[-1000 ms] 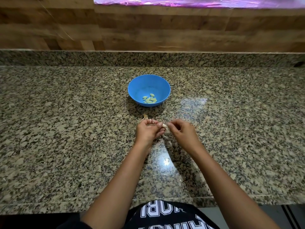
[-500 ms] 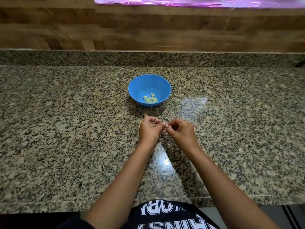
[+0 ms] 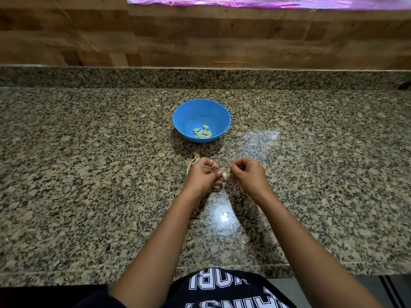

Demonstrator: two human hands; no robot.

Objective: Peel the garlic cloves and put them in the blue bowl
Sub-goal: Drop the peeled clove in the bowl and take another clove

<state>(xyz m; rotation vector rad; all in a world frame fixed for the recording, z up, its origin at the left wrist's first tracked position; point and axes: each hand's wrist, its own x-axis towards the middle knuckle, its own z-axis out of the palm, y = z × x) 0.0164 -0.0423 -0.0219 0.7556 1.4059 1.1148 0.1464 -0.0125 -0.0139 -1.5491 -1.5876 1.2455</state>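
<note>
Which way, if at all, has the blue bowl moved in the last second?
No. The blue bowl keeps the same place below the granite backsplash.

Bare forearms, no sleeves; black top w/ white block lettering.

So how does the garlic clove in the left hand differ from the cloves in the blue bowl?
The whitish garlic clove is one, pinched in the left hand above the speckled granite counter; the pale green peeled cloves are several, lying loose in the blue plastic bowl. Both are small.
</note>
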